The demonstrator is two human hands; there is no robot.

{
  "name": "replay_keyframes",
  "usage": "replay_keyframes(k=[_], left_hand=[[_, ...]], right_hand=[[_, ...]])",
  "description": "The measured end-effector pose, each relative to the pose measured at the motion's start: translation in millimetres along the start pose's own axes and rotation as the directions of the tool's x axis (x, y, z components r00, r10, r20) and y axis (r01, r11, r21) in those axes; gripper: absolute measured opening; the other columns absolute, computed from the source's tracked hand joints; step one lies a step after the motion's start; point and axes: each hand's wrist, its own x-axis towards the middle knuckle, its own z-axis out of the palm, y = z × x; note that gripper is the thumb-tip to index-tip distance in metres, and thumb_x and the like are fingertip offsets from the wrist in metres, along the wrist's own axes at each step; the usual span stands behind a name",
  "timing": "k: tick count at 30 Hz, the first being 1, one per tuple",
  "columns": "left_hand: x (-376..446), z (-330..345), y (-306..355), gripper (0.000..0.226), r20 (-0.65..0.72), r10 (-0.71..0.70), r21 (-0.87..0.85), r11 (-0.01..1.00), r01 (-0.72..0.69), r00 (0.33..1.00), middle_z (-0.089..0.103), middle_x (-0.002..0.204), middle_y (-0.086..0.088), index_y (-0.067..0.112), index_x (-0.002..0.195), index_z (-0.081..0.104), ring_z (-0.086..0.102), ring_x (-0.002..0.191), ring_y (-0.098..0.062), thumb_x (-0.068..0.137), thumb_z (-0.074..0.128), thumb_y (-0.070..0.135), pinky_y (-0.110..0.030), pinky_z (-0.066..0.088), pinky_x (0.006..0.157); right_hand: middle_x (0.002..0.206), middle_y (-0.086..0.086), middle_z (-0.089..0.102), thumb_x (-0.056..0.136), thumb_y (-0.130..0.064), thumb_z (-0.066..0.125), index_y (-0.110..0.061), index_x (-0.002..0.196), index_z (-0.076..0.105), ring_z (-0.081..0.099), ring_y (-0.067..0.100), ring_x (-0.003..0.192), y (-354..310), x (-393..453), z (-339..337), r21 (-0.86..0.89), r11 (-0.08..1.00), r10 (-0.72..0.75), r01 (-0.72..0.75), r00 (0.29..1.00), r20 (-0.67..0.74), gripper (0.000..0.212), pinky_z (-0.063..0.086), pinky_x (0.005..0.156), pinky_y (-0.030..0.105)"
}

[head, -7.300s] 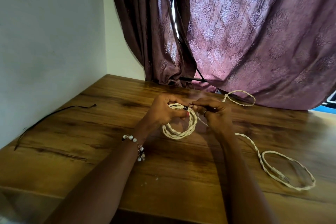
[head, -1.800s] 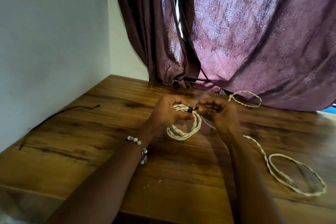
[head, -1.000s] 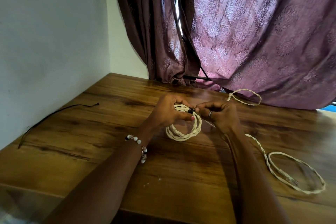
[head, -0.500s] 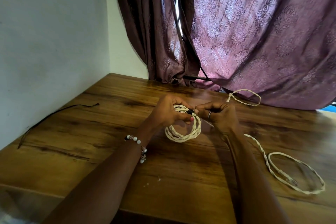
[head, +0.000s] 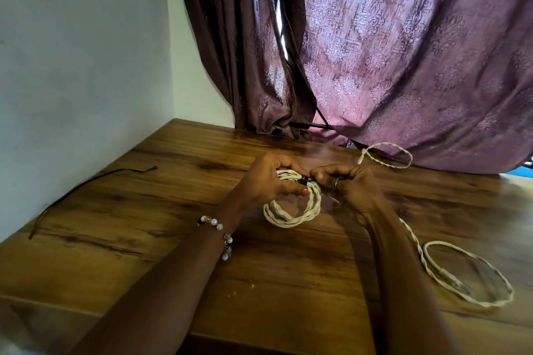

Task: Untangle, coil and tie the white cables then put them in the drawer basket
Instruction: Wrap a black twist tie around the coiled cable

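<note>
Far to the left of the fingers, a thin black cord (head: 86, 181) lies along the tabletop (head: 150, 239) near the wall, well apart from both hands.

Left hand (head: 265, 179): beaded bracelet (head: 216, 228) on the wrist. Fingers curled over the top of the coiled white cable (head: 291, 210), thumb pressed against the coil's upper edge; the hand grips the coil. The lower part of the coil hangs or rests just below the fingers, near the tabletop; contact cannot be confirmed.

Between the two sets of fingertips, a small black tie (head: 302, 181) sits on the coil's top.

Right hand (head: 349, 184): ring on one finger. Fingers curled and drawn together, tips meeting the left hand's at the black tie; they appear to pinch it, though the exact hold is too small to tell.

Right of the fingers, a second white cable (head: 473, 277), twisted and uncoiled, lies loose on the tabletop: one loop beyond the right hand near the purple curtain (head: 403, 52), a larger loop nearer the viewer, well apart from the fingers.
</note>
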Motion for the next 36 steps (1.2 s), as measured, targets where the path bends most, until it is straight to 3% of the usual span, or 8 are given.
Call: replay_keyframes(k=[5,9,15,20,26,29,36], left_hand=[[-1,3,0,0.034,-0.015,0.044,0.071,0.997,-0.043,0.999,0.074,0.089,-0.01,0.009,0.092,0.073,0.07,0.08,-0.028,0.061,0.087,0.005,-0.034,0.056,0.067],[-2,3,1,0.033,-0.021,0.035,0.076,0.997,-0.033,0.999,0.073,0.084,-0.011,0.008,0.092,0.071,0.07,0.069,-0.024,0.063,0.086,0.005,-0.03,0.056,0.061],[-1,0,-2,0.031,-0.008,0.007,0.007,1.0,-0.007,1.0,0.072,0.079,-0.016,0.004,0.092,0.069,0.07,0.064,-0.031,0.065,0.083,0.0,-0.043,0.058,0.06],[-2,2,-1,0.026,0.02,-0.013,-0.128,0.992,0.015,1.0,0.071,0.073,-0.016,0.003,0.09,0.067,0.068,0.056,-0.018,0.069,0.078,-0.007,-0.026,0.055,0.05],[-1,1,0,0.028,0.03,-0.018,-0.19,0.982,0.023,0.999,0.069,0.079,-0.026,-0.006,0.096,0.065,0.068,0.057,-0.02,0.07,0.076,-0.01,-0.026,0.057,0.052],[-1,1,-1,0.027,0.04,-0.027,-0.187,0.982,0.034,0.999,0.069,0.078,-0.023,-0.008,0.095,0.065,0.068,0.055,-0.016,0.07,0.075,-0.01,-0.022,0.054,0.049],[-1,-2,-2,0.024,0.079,-0.085,-0.169,0.981,0.098,0.993,0.068,0.08,-0.03,-0.008,0.097,0.064,0.068,0.052,-0.018,0.074,0.073,-0.007,-0.024,0.055,0.048]], right_hand=[[0.061,0.002,0.07,0.075,0.015,0.064,0.001,0.076,0.068,0.064,0.008,0.054,2,3,-1,-0.082,0.996,-0.031,0.029,0.999,-0.028,0.014,0.054,0.054,0.018],[0.066,0.002,0.072,0.076,0.008,0.069,-0.007,0.074,0.072,0.064,0.009,0.06,5,6,-1,-0.204,0.974,-0.102,0.098,0.995,-0.013,0.015,0.055,0.059,0.019],[0.069,-0.001,0.072,0.074,0.004,0.072,-0.009,0.076,0.072,0.064,0.01,0.067,7,5,4,-0.275,0.936,-0.224,0.219,0.974,0.012,0.013,0.056,0.065,0.022],[0.068,-0.005,0.071,0.076,0.007,0.07,-0.005,0.08,0.071,0.063,0.005,0.066,11,7,6,-0.247,0.935,-0.264,0.255,0.965,-0.002,0.013,0.053,0.062,0.018],[0.076,-0.004,0.072,0.079,0.009,0.065,-0.006,0.086,0.071,0.065,0.008,0.073,9,8,-9,-0.282,0.912,-0.267,0.298,0.953,0.145,0.017,0.052,0.066,0.019],[0.078,-0.002,0.07,0.08,0.008,0.066,-0.006,0.083,0.071,0.064,0.008,0.073,10,7,-8,-0.367,0.85,-0.34,0.379,0.925,0.167,0.015,0.051,0.067,0.02],[0.076,-0.003,0.07,0.074,0.01,0.072,-0.004,0.078,0.075,0.064,-0.006,0.071,15,12,-4,-0.614,0.571,-0.541,0.545,0.813,0.218,0.015,0.049,0.066,0.01]])
